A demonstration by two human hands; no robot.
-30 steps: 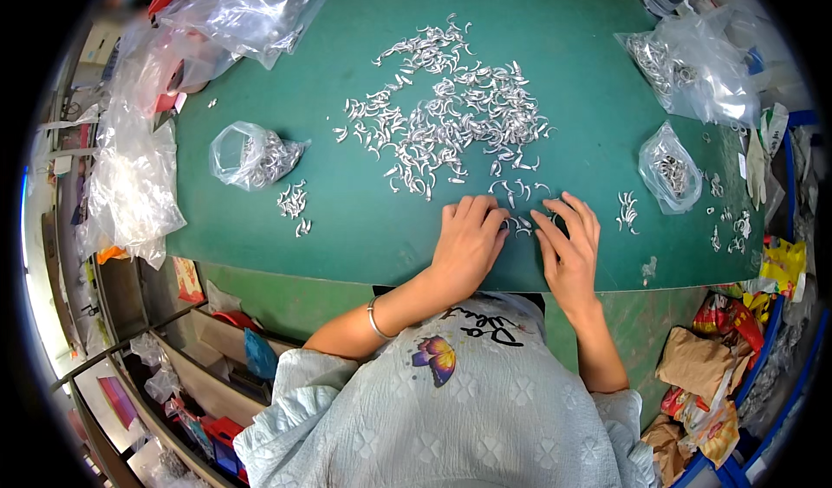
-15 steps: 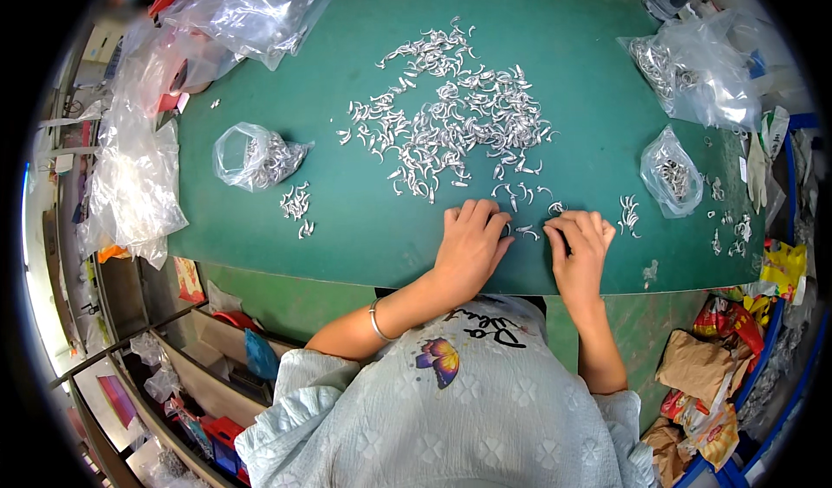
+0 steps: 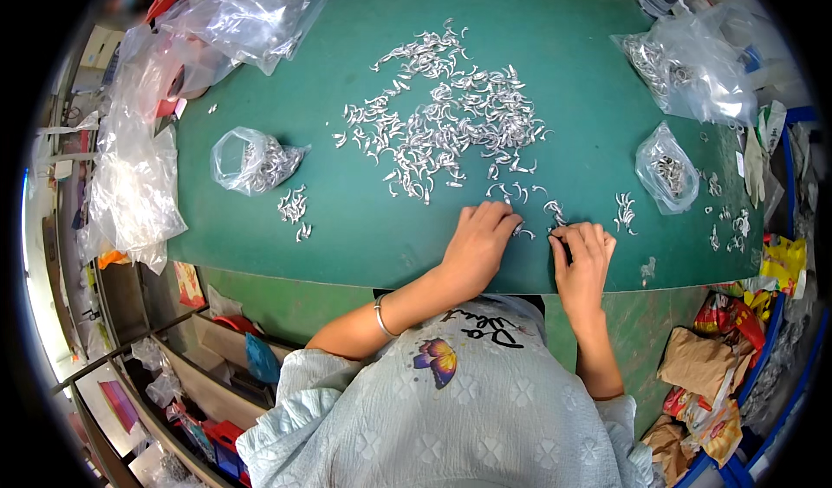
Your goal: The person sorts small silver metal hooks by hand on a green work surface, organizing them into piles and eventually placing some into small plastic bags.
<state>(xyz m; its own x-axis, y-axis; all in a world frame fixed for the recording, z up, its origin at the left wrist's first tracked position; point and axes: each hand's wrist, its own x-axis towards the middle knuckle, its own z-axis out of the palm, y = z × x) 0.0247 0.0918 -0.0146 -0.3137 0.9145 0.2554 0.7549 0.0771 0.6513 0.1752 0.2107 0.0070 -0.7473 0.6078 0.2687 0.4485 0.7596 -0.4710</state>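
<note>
Many small curved silver metal pieces lie in a loose spread on the green table. Close to its near edge, my left hand has its fingers bent down and pressed together beside a few loose pieces. Just to the right, my right hand is closed in a pinch, its fingertips at a small cluster of curved pieces. What either hand holds is too small or hidden to make out. A short row of pieces lies right of my right hand.
An opened clear bag of metal pieces stands at left, with a small pile before it. Another small bag holds rings at right, below a larger bag. Empty-looking plastic bags hang over the left edge.
My left hand has shifted slightly right, nearer my right hand. My right hand has drawn back a little, showing more of the pieces at its fingertips. The whole view has moved slightly.
</note>
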